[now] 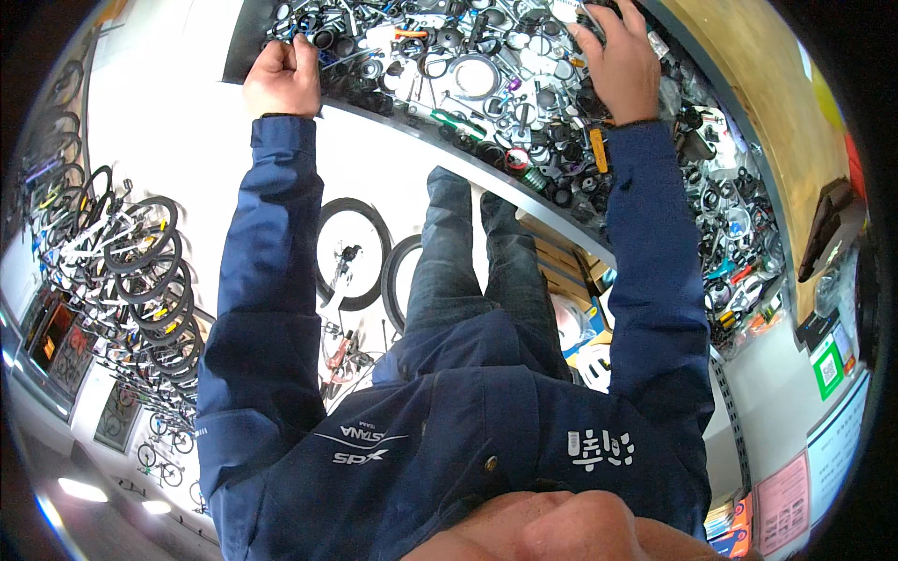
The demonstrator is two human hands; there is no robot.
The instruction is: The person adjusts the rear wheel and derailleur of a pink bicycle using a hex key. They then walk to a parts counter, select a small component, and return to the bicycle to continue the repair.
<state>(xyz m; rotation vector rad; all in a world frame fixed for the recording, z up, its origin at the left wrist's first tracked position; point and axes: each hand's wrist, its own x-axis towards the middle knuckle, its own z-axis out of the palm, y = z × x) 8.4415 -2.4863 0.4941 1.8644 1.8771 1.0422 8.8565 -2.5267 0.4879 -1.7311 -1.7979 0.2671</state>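
A long dark-walled tray full of loose bicycle parts lies across the top of the view. My left hand is closed in a fist at the tray's near left corner. Its fingertips face away, so whatever they may hold is hidden. A thin rod lies among the parts just right of that fist. Over the parts at the far right, my right hand reaches in with thumb and index finger apart. A small white part is by its fingertips, partly cut off by the frame's upper edge.
Many parts surround my hands, including a silver ring, an orange-yellow piece and a green piece. Rows of bicycles stand at the left. A bicycle wheel is below the tray, beside my legs. A wooden surface borders the right.
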